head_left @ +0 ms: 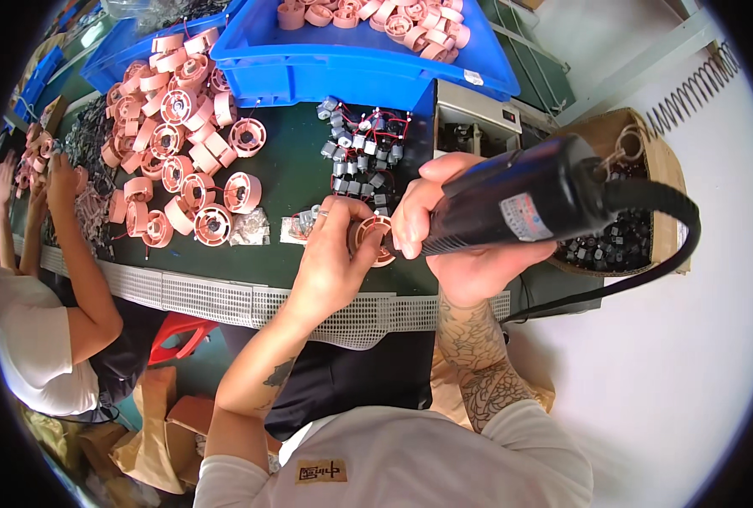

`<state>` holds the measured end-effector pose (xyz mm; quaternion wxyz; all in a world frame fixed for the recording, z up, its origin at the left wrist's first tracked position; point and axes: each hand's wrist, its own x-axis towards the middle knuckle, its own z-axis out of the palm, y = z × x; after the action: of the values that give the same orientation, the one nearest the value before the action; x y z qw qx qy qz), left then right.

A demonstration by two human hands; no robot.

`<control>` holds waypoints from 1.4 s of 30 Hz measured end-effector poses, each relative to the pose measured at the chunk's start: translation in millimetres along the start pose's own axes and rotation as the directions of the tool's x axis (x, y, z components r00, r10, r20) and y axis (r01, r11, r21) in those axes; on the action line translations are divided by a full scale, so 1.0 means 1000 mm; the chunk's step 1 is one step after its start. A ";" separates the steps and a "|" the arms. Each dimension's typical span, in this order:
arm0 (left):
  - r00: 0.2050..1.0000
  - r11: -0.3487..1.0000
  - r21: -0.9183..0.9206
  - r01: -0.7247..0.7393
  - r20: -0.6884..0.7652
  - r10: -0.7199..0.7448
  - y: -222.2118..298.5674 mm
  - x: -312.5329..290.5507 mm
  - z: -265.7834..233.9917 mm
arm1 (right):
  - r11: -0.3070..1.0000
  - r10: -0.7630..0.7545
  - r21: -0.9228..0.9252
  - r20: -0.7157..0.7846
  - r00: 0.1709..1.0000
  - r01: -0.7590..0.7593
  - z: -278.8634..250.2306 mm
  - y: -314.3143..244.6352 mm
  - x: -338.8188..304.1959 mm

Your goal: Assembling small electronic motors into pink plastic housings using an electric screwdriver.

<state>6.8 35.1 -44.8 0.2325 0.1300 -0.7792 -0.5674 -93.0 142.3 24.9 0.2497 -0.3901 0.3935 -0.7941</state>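
My right hand (478, 245) is wrapped round a black electric screwdriver (520, 199), which lies tilted with its tip end toward my left hand. A coiled spring (689, 93) and a thick black cable hang from its back end. My left hand (330, 258) pinches a round pink plastic housing (373, 240) above the near side of the green table. The screwdriver's tip end meets this housing; the exact contact is hidden by my fingers. Just beyond my hands lie several small grey motors (364, 152) with red and black wires.
A heap of pink housings (173, 127) lies left; more fill a blue bin (308, 80) at the back. Small plastic bags (249, 227) lie near the front. A carton (668, 245) of dark parts stands right. A white perforated strip (224, 296) edges the table. A co-worker (46, 330) works at far left.
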 end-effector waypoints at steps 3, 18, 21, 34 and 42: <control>1.000 1.000 -0.016 -0.017 -0.011 0.017 -0.001 0.001 0.001 | 0.998 -0.011 0.060 -0.013 1.000 0.012 -0.005 0.004 0.002; 0.949 0.896 0.319 -0.308 0.032 0.315 0.013 -0.012 -0.008 | 0.960 -0.267 0.054 -0.095 0.959 0.273 -0.022 -0.043 -0.008; 0.942 0.880 0.344 -0.328 0.047 0.333 0.009 -0.012 -0.010 | 0.979 -0.187 0.071 -0.081 0.979 0.193 -0.043 -0.044 -0.010; 0.949 0.538 -0.841 -0.055 -0.212 -0.235 0.006 -0.036 -0.076 | 0.977 -0.202 -0.099 -0.118 0.972 0.191 -0.052 -0.030 -0.025; 0.981 0.365 -0.931 -0.003 -0.073 -0.178 0.019 -0.071 -0.081 | 0.846 -0.322 -0.485 -0.137 0.937 0.220 -0.034 -0.040 -0.025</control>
<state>110.5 7.5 -22.4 0.2966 0.0635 -0.2967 -0.9055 -110.2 196.9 34.3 -0.0094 -0.4028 0.5361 -0.7418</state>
